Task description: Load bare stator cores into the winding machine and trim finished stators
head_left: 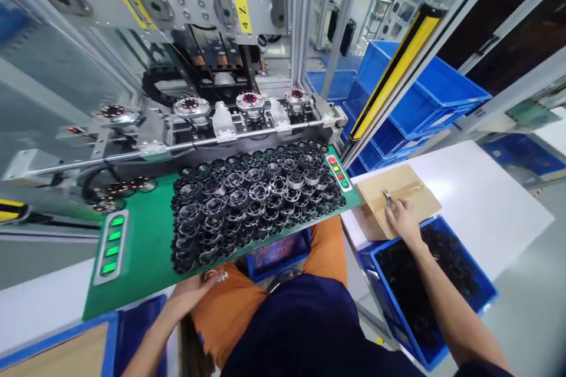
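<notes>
My right hand [404, 221] is closed round a small pair of cutting pliers [389, 199], whose metal jaws point away from me. It is above a closed cardboard box [375, 188] to the right of the green worktop [145, 235]. Down at the worktop's front edge, my left hand [198, 287] lies by my thigh, its fingers partly hidden. Many black ring-shaped motor cores [259, 191] stand in stacked rows across the worktop. A few copper-wound cores [128, 187] lie at its back left corner.
Behind the worktop, a winding machine carries cores on round holders [250, 105]. Green buttons [112, 247] sit on the left, a red button [332, 160] on the right. A blue bin [486, 288] of dark parts stands below my right forearm. Blue crates [424, 94] are stacked behind.
</notes>
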A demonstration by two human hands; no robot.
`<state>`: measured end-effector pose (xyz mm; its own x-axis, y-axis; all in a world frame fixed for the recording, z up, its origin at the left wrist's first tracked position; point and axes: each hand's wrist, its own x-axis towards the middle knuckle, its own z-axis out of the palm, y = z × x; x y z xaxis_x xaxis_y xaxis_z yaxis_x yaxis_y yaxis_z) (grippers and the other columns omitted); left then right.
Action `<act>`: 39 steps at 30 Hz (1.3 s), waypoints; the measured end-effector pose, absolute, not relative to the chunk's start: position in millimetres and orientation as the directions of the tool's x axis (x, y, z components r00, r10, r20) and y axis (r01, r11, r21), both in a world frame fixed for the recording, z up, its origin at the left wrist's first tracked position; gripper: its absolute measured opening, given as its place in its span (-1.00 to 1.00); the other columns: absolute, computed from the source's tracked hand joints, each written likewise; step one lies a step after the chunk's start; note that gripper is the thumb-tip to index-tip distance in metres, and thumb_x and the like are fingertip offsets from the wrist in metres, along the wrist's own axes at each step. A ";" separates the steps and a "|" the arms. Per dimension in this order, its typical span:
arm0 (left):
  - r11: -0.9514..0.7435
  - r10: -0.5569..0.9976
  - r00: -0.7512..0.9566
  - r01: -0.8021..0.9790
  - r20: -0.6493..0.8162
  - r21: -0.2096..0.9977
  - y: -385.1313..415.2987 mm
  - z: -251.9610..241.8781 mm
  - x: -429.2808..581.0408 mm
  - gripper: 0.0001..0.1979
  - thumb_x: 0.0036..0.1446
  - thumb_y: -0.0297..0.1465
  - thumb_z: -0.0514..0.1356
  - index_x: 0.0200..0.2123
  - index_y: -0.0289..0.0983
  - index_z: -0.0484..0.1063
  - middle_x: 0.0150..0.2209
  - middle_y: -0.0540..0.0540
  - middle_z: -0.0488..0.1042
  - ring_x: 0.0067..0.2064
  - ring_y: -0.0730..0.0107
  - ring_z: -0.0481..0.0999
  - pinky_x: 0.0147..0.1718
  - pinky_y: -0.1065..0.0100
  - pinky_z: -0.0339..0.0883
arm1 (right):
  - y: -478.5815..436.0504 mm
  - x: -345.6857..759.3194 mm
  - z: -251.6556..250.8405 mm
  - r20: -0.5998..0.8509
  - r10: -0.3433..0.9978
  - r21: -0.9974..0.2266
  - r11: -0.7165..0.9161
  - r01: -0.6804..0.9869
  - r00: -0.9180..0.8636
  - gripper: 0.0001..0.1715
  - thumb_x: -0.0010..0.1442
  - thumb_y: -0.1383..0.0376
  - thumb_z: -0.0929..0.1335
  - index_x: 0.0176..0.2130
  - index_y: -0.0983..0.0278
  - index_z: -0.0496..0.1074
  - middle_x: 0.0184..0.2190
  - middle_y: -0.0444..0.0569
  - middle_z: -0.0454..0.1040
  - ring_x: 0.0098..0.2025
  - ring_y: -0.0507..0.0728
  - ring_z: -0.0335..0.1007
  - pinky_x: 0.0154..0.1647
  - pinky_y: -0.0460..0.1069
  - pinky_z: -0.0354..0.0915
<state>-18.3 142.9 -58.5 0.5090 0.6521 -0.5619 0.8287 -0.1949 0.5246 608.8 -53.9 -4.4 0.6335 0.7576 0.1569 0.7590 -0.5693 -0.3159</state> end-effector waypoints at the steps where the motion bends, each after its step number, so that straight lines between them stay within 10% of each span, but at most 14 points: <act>1: -0.160 0.608 0.520 0.820 -0.600 0.549 130.2 -49.9 -32.6 -0.32 0.21 0.22 0.26 0.19 -0.09 0.60 0.25 -0.16 0.59 0.26 -0.08 0.57 0.30 0.02 0.42 | -52.5 611.8 -0.4 0.163 0.767 -0.324 -0.553 0.768 0.621 -0.33 0.25 -0.10 0.25 0.04 0.28 0.60 0.02 0.33 0.54 0.15 0.44 0.44 0.33 0.42 0.32; 5: 0.077 0.394 0.555 0.774 -0.732 0.628 105.2 25.8 -100.4 -0.26 0.00 0.27 0.30 0.23 0.20 0.59 0.01 0.02 0.72 0.08 0.01 0.67 0.16 0.07 0.51 | -15.3 620.6 56.3 0.210 0.827 -0.345 -0.436 0.831 0.521 -0.43 0.25 -0.13 0.29 -0.01 0.14 0.61 -0.07 0.28 0.59 0.09 0.53 0.51 0.26 0.44 0.35; 9: -0.045 0.797 0.393 0.797 -0.459 0.603 166.0 149.2 -126.7 -0.57 -0.02 0.23 0.31 -0.05 0.44 0.64 -0.07 0.35 0.70 0.01 0.11 0.67 0.09 0.05 0.49 | 71.9 573.5 160.6 0.392 0.892 -0.259 -0.129 0.957 0.226 -0.58 0.37 -0.03 0.36 0.12 -0.03 0.58 0.05 0.13 0.65 0.08 0.38 0.59 0.18 0.25 0.44; 12: -0.279 0.945 0.326 0.852 -0.032 0.442 252.1 217.6 -107.4 -0.56 0.24 0.18 0.16 0.03 0.19 0.57 -0.04 0.34 0.66 0.00 0.29 0.62 0.13 0.14 0.42 | 162.7 487.3 235.0 0.445 0.894 -0.266 0.197 0.944 -0.061 -0.56 0.40 0.02 0.38 0.16 0.09 0.61 -0.02 0.05 0.69 -0.03 0.24 0.64 0.12 0.13 0.47; 16: -0.451 0.891 0.438 0.883 0.118 0.128 366.0 234.6 -64.5 -0.43 0.33 0.06 0.10 0.14 -0.20 0.56 0.15 -0.15 0.56 0.18 0.16 0.48 0.26 0.16 0.30 | 294.7 355.2 279.8 0.223 0.901 -0.203 0.417 0.886 -0.373 -0.52 0.42 0.03 0.36 0.19 0.11 0.62 -0.10 -0.01 0.70 -0.12 0.18 0.62 0.07 0.10 0.46; 22: -0.394 0.913 0.390 0.919 0.118 0.017 462.5 196.6 -31.6 -0.50 0.34 -0.02 0.23 0.14 -0.24 0.57 0.16 -0.30 0.49 0.25 -0.02 0.40 0.21 0.10 0.31 | 424.5 241.3 251.8 -0.130 0.926 -0.028 0.354 0.935 -0.355 -0.38 0.33 0.21 0.45 0.31 0.33 0.51 0.21 0.25 0.57 0.24 0.34 0.51 0.24 0.13 0.39; 27: -0.405 0.905 0.405 0.914 0.132 -0.028 486.1 183.9 -27.4 -0.48 0.30 0.08 0.26 -0.08 -0.28 0.63 0.16 -0.34 0.50 0.26 -0.14 0.35 0.27 -0.02 0.21 | 461.5 221.2 228.1 -0.431 0.868 0.005 0.273 0.962 -0.245 -0.59 0.29 0.24 0.51 0.06 0.43 0.62 -0.21 0.19 0.67 -0.10 0.26 0.64 0.00 0.09 0.52; 30: -0.416 0.904 0.418 0.908 0.087 -0.046 496.0 180.8 -27.3 -0.39 0.33 0.13 0.21 -0.10 -0.34 0.67 0.18 -0.43 0.49 0.30 -0.26 0.31 0.31 -0.14 0.14 | 475.8 216.9 219.6 -0.586 0.792 0.004 0.216 0.976 -0.173 -0.59 0.41 0.15 0.45 0.11 0.37 0.56 -0.13 0.09 0.63 -0.12 0.15 0.61 -0.03 0.08 0.56; 35: -0.428 0.903 0.425 0.902 -0.062 -0.052 507.3 178.4 -27.3 -0.26 0.40 0.16 0.08 0.03 -0.42 0.68 0.23 -0.53 0.48 0.34 -0.33 0.30 0.28 -0.17 0.24 | 488.8 212.1 213.2 -0.686 0.720 0.028 0.164 0.986 -0.101 -0.48 0.44 0.06 0.44 0.23 0.29 0.47 0.18 0.12 0.50 0.12 0.22 0.52 0.12 0.20 0.54; 39: -0.429 0.897 0.417 0.901 -0.149 -0.061 503.3 183.1 -25.0 -0.27 0.32 0.16 0.22 0.18 -0.37 0.61 0.36 -0.50 0.38 0.45 -0.37 0.19 0.33 -0.22 0.22 | 486.3 209.8 228.1 -0.636 0.763 0.021 0.170 0.985 -0.118 -0.53 0.39 0.08 0.48 0.13 0.34 0.52 0.02 0.09 0.59 -0.03 0.18 0.59 0.02 0.14 0.57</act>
